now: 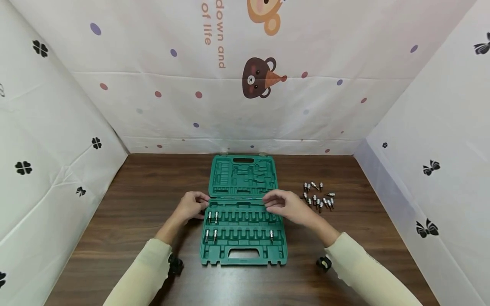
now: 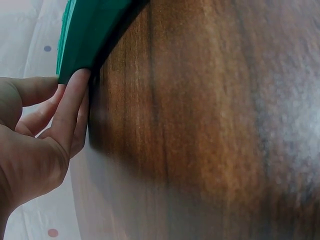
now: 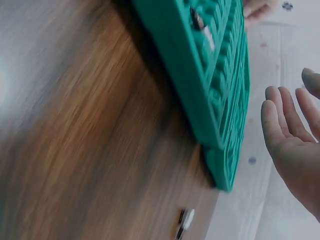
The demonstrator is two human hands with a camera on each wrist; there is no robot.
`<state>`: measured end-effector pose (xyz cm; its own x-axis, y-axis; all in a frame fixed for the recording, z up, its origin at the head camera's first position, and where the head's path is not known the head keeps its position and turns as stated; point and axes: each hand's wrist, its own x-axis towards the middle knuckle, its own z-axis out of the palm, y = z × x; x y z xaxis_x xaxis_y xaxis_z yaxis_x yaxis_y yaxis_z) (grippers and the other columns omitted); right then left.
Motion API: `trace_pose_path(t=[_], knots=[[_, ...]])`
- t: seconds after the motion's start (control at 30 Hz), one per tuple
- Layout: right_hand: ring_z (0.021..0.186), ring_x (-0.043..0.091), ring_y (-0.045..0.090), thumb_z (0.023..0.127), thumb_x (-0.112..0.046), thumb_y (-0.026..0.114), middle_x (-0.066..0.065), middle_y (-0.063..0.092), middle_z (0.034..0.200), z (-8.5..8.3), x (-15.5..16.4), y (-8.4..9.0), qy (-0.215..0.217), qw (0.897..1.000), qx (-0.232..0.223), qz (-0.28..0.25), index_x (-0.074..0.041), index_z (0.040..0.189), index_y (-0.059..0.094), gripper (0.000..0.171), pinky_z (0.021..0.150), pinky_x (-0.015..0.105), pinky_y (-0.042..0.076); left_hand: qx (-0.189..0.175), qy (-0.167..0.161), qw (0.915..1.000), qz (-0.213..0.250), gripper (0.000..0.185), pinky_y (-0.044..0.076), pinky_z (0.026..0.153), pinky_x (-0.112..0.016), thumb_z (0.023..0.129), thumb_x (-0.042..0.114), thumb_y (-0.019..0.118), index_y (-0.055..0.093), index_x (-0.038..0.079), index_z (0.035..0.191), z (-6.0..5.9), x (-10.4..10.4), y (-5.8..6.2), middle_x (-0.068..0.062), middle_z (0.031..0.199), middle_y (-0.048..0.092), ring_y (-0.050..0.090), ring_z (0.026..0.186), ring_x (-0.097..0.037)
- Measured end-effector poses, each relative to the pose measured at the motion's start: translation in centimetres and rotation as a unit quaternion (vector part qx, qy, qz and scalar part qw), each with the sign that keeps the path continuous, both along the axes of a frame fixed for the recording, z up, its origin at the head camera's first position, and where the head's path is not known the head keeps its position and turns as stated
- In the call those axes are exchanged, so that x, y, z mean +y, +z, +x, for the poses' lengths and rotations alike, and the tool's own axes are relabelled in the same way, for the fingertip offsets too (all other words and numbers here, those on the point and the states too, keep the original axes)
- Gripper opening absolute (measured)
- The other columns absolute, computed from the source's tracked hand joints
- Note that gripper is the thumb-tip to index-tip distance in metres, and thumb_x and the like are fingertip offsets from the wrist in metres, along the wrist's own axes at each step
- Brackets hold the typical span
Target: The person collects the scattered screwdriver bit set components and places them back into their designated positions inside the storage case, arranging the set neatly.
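Note:
A green plastic tool case point(image 1: 268, 255) lies unfolded on the table, its moulded lid point(image 1: 252, 187) toward the wall. Several silver-topped socket bits stand in its two rows of slots, with one bit point(image 1: 272, 236) alone at the right of the front row. My left hand point(image 1: 190, 205) grips the case's left edge near the hinge; in the left wrist view the thumb and fingers pinch the green edge point(image 2: 95, 35). Over the right side of the case, near the hinge, hovers my right hand point(image 1: 284, 205), fingers loosely bent and nothing seen in them.
Right of the case, several loose socket bits point(image 1: 320, 207) lie scattered on the brown wooden table point(image 1: 160, 170). White printed sheets point(image 1: 172, 114) enclose the table at the back and both sides. Each sleeve has a dark wrist camera point(image 1: 324, 263) below it.

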<state>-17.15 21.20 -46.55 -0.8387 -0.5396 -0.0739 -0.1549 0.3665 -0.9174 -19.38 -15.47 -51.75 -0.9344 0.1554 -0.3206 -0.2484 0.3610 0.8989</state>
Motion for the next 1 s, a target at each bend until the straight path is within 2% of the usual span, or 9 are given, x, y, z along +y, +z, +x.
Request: trace_pose_path(t=[0.17,0.3,0.47,0.6,0.77,1.0], knots=[[0.120,0.038,0.064,0.101,-0.014,0.069,0.026,0.062,0.134,-0.1,2.4,-0.2,-0.040,0.999,0.003,-0.009,-0.001,0.134,0.062,0.037,0.091,0.025,0.059,0.003,0.001,1.0000,0.004,0.020,0.065,0.072,-0.040,0.104,0.000,0.056,0.065,-0.005,0.122,0.1,0.0,-0.1,-0.019,0.109,0.061,0.067,0.091,-0.025],[0.118,0.040,0.065,0.099,-0.013,0.071,0.028,0.063,0.132,-0.2,4.2,0.0,-0.071,0.997,0.025,-0.013,0.002,0.132,0.063,0.037,0.090,0.024,0.059,0.003,0.004,1.0000,0.003,0.020,0.065,0.072,-0.040,0.104,0.001,0.056,0.065,-0.004,0.122,0.0,-0.1,-0.2,-0.019,0.109,0.062,0.067,0.091,-0.025],[0.116,0.033,0.068,0.099,-0.012,0.070,0.028,0.064,0.133,-0.3,6.9,0.0,-0.113,0.993,0.047,-0.006,0.003,0.134,0.061,0.039,0.087,0.023,0.060,0.002,0.001,1.0000,0.002,0.021,0.065,0.071,-0.041,0.104,0.002,0.056,0.066,-0.005,0.122,-0.1,-0.1,-0.2,-0.020,0.108,0.063,0.068,0.089,-0.025],[0.114,0.021,0.069,0.101,-0.013,0.068,0.028,0.062,0.135,-0.4,8.8,-0.3,-0.138,0.989,0.058,0.009,0.006,0.139,0.055,0.044,0.086,0.021,0.059,0.000,0.004,1.0000,0.003,0.021,0.065,0.070,-0.041,0.104,0.002,0.057,0.066,-0.005,0.122,-0.1,-0.2,-0.3,-0.020,0.108,0.063,0.068,0.089,-0.025],[0.104,0.000,0.067,0.102,-0.012,0.067,0.033,0.062,0.132,-0.4,10.7,-0.5,-0.171,0.982,0.078,0.021,0.006,0.136,0.058,0.040,0.083,0.016,0.057,0.000,0.000,1.0000,0.007,0.021,0.065,0.071,-0.041,0.104,0.002,0.056,0.066,-0.005,0.122,-0.2,-0.2,-0.1,-0.019,0.108,0.063,0.067,0.088,-0.024],[0.096,-0.005,0.065,0.101,-0.017,0.069,0.031,0.065,0.126,0.0,12.8,-0.8,-0.218,0.970,0.093,0.061,0.005,0.133,0.061,0.040,0.076,0.017,0.057,-0.001,-0.001,0.9999,0.013,0.021,0.065,0.071,-0.041,0.104,0.001,0.057,0.066,-0.005,0.122,-0.1,-0.2,-0.1,-0.019,0.107,0.063,0.067,0.089,-0.024]])
